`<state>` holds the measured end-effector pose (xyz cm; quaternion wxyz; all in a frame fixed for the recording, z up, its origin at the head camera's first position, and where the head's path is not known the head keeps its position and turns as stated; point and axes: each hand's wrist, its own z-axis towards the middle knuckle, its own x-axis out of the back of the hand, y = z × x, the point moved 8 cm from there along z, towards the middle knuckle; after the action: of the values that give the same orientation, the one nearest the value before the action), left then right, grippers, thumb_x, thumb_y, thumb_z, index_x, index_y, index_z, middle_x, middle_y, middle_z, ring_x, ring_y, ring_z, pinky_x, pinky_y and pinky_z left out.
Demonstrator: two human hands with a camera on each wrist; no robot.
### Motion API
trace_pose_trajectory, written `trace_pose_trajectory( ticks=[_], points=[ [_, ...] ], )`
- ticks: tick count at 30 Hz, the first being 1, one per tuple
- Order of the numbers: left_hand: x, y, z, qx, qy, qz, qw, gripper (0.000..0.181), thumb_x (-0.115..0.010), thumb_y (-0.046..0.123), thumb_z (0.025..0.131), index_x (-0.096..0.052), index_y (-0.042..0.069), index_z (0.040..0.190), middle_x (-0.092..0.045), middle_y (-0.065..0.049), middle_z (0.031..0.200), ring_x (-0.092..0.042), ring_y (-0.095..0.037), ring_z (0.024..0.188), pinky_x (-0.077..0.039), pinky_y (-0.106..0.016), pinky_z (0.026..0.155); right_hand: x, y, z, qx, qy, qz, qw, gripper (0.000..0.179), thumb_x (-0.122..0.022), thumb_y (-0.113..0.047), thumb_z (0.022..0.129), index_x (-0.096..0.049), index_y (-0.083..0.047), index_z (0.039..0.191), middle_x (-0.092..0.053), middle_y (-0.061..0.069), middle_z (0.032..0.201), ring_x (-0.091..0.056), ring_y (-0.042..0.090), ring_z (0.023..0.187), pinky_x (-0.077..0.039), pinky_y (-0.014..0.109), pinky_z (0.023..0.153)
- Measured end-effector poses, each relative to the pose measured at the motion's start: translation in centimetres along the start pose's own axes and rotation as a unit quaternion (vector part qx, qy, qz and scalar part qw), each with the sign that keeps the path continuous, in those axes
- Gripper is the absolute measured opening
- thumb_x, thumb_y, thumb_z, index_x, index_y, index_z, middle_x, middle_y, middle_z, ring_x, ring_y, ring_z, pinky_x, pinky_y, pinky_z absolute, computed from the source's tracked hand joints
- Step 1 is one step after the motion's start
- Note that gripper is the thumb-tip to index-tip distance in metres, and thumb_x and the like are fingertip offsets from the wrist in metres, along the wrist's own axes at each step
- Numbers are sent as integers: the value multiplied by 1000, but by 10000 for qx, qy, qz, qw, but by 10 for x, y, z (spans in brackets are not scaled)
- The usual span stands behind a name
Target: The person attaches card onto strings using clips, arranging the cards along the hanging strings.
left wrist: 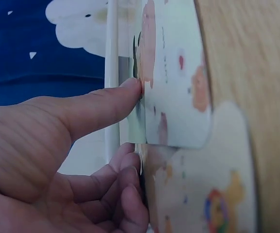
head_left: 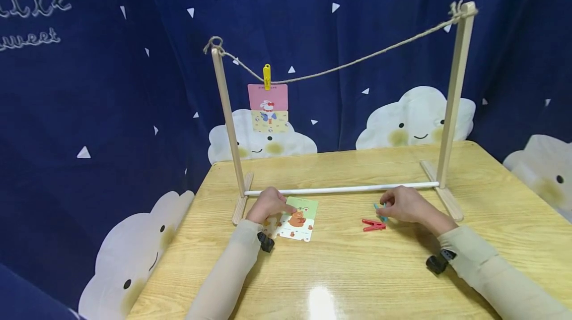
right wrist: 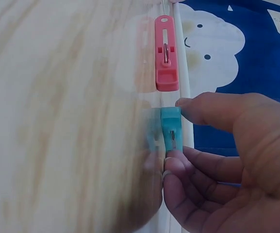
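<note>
My left hand [head_left: 269,205] rests at the cards on the tabletop. Its straight thumb presses on a green-and-white card [head_left: 304,219] with a brown bear, while the other fingers lie bent at the edge. A cream card [left wrist: 203,194] shows partly from beneath it. Between the thumb and fingertips of my right hand [head_left: 404,203] is a small teal clothespin [right wrist: 172,127], pinched close over the table. A red clothespin [head_left: 373,225] lies just beside it.
A wooden stand [head_left: 455,96] holds a sagging rope [head_left: 353,63], with a white rod [head_left: 339,190] along its base. From the rope hangs a pink-and-yellow card [head_left: 269,106] on a yellow clothespin [head_left: 266,76]. A blue curtain [head_left: 308,22] with clouds hangs behind the table [head_left: 339,270].
</note>
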<state>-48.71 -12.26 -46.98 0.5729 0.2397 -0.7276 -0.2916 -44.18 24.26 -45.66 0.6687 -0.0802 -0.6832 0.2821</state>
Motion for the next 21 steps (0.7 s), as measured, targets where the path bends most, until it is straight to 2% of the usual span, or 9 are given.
trace_pose_trajectory(
  ticks=[5, 10, 17, 19, 21],
  points=[
    [1, 2, -1, -133, -5, -113, 9998, 65, -91, 22, 80, -32, 17, 54, -17, 7, 52, -15, -12, 45, -20, -29, 41, -1, 0, 0, -83, -75, 37, 9999, 40, -81, -37, 88, -74, -4, 110, -67, -4, 86, -60, 11, 74, -52, 35, 72],
    [1, 4, -2, -344, -2, -316, 9989, 64, -92, 17, 78, -31, 17, 57, -14, 6, 56, -15, -13, 48, -20, -29, 44, -1, 0, 0, -1, -28, 12, 10000, 38, -80, -34, 89, -74, -3, 110, -68, -5, 87, -60, 11, 75, -53, 34, 71],
    [1, 9, -2, -498, -31, -476, 9976, 59, -93, 15, 76, -36, 15, 63, -18, 6, 59, -17, -13, 51, -23, -29, 48, -1, 1, -1, 90, 71, 130, 9998, 32, -79, -31, 88, -76, -5, 106, -67, -5, 84, -59, 11, 73, -51, 32, 70],
    [2, 9, -2, -529, -32, -595, 9968, 53, -93, 15, 77, -41, 12, 67, -23, 5, 62, -20, -13, 53, -24, -29, 49, -1, 1, 0, 70, 65, 212, 9997, 31, -79, -29, 87, -76, -5, 106, -68, -4, 84, -59, 12, 73, -51, 32, 70],
    [3, 9, -2, -568, -49, -718, 9958, 41, -92, 15, 78, -52, 8, 76, -35, 4, 68, -28, -12, 56, -30, -29, 51, -2, 1, -1, 51, 25, 299, 9995, 32, -79, -28, 87, -75, -4, 108, -68, -4, 86, -60, 12, 74, -51, 32, 70]
  ],
)
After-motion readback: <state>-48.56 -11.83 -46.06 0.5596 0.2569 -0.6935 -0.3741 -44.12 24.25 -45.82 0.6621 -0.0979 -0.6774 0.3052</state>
